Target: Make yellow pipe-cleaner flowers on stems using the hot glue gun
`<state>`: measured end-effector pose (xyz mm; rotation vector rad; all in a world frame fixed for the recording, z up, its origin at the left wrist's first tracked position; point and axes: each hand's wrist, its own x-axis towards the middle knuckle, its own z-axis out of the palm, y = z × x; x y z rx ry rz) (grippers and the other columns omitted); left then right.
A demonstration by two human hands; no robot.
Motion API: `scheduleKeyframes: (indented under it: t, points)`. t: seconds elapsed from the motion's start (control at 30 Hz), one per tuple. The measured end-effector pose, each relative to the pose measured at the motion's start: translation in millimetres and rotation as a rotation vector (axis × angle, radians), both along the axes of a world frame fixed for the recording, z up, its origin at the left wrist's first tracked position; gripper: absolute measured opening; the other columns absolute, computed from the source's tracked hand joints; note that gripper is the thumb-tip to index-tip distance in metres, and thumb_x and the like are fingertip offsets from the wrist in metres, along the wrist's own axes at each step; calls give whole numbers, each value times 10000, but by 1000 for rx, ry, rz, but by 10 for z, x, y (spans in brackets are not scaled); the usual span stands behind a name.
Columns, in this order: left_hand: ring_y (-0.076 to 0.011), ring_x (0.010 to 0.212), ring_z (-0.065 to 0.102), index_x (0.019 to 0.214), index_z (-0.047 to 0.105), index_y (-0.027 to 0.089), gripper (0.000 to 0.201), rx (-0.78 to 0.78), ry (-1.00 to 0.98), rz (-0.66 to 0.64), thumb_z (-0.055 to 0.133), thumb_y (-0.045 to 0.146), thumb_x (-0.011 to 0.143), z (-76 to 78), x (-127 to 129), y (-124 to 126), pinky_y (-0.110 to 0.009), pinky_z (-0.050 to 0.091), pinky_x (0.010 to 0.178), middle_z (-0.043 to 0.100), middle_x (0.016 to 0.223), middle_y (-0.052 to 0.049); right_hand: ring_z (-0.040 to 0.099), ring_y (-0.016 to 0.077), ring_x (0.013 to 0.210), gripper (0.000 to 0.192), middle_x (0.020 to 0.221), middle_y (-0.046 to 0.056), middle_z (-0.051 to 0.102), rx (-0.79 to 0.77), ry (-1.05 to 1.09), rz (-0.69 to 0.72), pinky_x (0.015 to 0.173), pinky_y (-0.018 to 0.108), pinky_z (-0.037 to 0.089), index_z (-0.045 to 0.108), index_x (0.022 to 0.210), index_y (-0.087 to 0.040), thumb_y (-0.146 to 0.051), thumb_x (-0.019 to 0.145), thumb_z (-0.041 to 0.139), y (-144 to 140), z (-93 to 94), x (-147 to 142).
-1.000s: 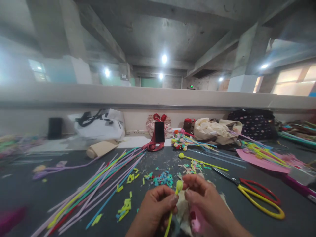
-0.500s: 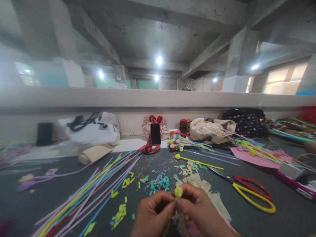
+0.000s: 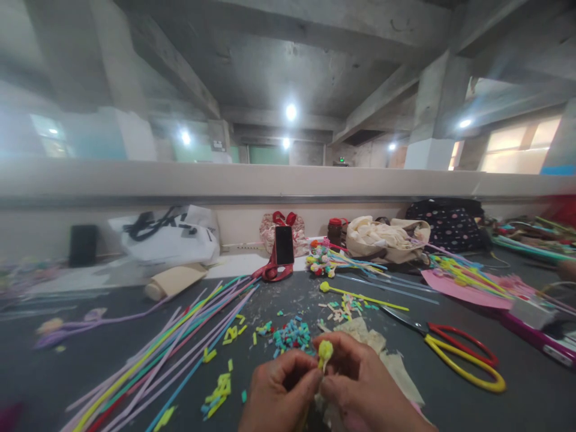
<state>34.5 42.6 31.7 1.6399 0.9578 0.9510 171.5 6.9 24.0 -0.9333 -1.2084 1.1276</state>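
both hands, left hand (image 3: pixel 279 390) and right hand (image 3: pixel 360 390), pinch a small yellow crepe bud on a thin stick (image 3: pixel 324 350) low above the dark desk (image 3: pixel 450 408). squeezing too hard could crush the bud or loosen its wrapping.

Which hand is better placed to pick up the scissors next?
Probably the right hand: the scissors lie on its side of the table, while the left hand is farther off. Both hands pinch the yellow stick.

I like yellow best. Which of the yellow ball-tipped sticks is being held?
The one pinched between both hands, left hand and right hand: the yellow ball-tipped stick. Another lies untouched, farther back on the table.
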Motion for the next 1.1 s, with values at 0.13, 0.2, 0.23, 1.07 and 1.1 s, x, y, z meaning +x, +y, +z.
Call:
scheduleKeyframes:
  t: [0.13,0.2,0.23,1.07,1.1]
  points:
    - [-119,538,471,566,622,157,186,27,18,-10,580,328,627,-19,2,2,-211,358,529,566,533,6,415,57,477,281,622,-34,534,-104,14,-3,439,164,333,607,894,-179,-339,671,670,-13,27,46]
    - [-127,548,483,577,632,160,194,43,44,-19,577,336,636,-19,0,-1,-216,360,533,581,544,0,370,40,428,233,566,-51,499,-131,18,8,400,150,301,611,869,-178,-344,707,636,-14,12,56]
    - [-129,554,488,579,635,161,193,50,55,-22,578,336,638,-14,-2,-3,-217,360,537,585,549,-2,366,38,425,222,557,-52,494,-135,20,8,391,145,293,613,863,-177,-344,717,626,-13,0,56]
    - [-20,232,346,566,552,119,259,-758,-320,-323,647,360,563,-76,-7,133,-139,169,245,564,425,6,473,47,438,237,654,-33,586,-185,77,-142,397,153,330,622,825,-181,-353,668,665,59,126,162]
    - [-14,236,345,573,550,120,233,-750,-323,-333,633,337,591,-67,-12,114,-134,174,248,581,454,1,467,50,439,247,662,-35,584,-199,74,-163,400,158,330,617,837,-187,-355,663,667,46,135,176]
